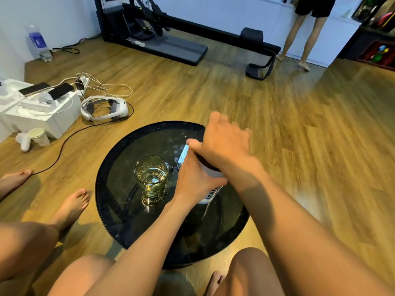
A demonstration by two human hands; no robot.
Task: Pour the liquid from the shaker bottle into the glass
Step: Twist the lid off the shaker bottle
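Note:
A clear glass (151, 175) holding some liquid stands on the round black glass table (119, 210), left of centre. Just right of it stands the white shaker bottle (210, 192) with black lettering and a dark top, upright on the table. My left hand (191, 180) grips the bottle's body from the left. My right hand (224, 139) lies over the bottle's lid with its fingers curled around it, hiding most of the lid. A pale flip cap (184, 154) shows at the lid's left edge.
The table sits on a wooden floor between my knees. A second person's bare feet (70, 208) are at the left. A white headset (104, 108), white boxes with phones and cables (42, 110) and a paper cup (39, 136) lie far left. A rowing machine (171, 37) and a standing person (307, 33) are behind.

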